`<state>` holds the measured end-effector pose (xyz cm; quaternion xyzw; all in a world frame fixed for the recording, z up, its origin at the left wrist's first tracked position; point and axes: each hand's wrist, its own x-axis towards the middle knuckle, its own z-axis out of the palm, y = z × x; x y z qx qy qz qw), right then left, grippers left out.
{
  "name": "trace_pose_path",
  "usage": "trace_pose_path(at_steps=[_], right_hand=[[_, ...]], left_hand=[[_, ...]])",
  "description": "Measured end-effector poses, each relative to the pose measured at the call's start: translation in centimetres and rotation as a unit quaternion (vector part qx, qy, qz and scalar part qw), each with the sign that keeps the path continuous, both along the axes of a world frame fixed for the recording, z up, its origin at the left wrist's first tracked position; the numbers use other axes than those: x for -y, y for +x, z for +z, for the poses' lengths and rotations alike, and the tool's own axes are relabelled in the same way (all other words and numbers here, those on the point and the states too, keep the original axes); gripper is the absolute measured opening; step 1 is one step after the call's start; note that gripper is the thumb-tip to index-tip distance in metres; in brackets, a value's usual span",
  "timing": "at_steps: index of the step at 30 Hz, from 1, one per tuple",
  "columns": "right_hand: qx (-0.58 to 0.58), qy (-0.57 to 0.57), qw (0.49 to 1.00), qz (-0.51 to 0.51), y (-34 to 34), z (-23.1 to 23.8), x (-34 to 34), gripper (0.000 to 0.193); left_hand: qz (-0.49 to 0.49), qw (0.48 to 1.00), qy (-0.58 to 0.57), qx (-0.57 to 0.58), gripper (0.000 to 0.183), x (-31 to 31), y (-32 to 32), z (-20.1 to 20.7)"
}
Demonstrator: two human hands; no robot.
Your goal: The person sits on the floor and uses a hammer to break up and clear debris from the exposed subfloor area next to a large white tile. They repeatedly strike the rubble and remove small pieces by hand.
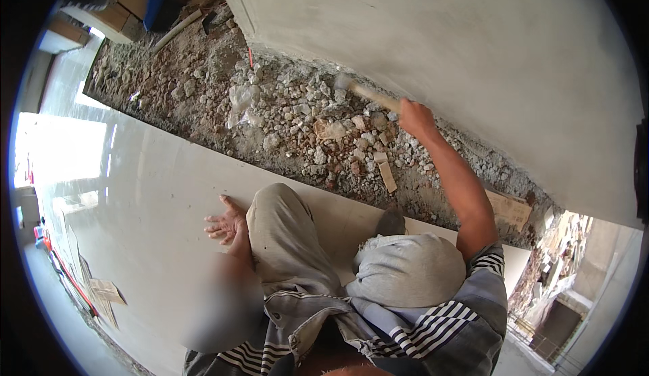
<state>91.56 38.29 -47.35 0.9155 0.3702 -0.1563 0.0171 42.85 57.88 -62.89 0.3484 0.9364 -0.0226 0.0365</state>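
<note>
My right hand (416,117) is closed round the wooden handle of a hammer (375,97). The hammer's head, a little blurred, is over the rubble (297,126) near the foot of the wall. Whether it touches the stones I cannot tell. With its fingers spread, my left hand (228,224) rests on the smooth pale floor (176,200) beside my bent knee. Nothing is in it.
A plastered wall (439,31) rises along the far side of the rubble strip. Among the stones lie clear plastic (243,99), a wood piece (387,175) and a cardboard piece (508,208). Boards (107,291) lie at the left; a pipe (177,30) is at the upper left.
</note>
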Motion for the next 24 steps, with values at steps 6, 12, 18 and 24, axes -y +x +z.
trace_pose_path(at_steps=[6,12,18,24], right_hand=[[-0.031,0.103,0.99,0.087,-3.9,-0.1,-1.5,0.023],[-0.046,0.379,0.87,0.311,-3.8,1.0,-1.4,0.015],[-0.023,-0.036,0.999,0.033,-0.8,0.3,0.5,0.018],[-0.033,0.234,0.954,0.187,-5.6,0.4,-1.0,0.009]], left_hand=[[-0.011,1.0,0.01,-0.011,0.106,0.2,-0.1,-0.3],[-0.001,1.0,0.017,0.019,0.108,0.0,0.0,-0.3],[-0.014,1.0,0.024,-0.004,0.108,0.2,0.1,-0.2],[-0.023,1.0,0.015,-0.002,0.108,-0.1,0.2,-0.4]])
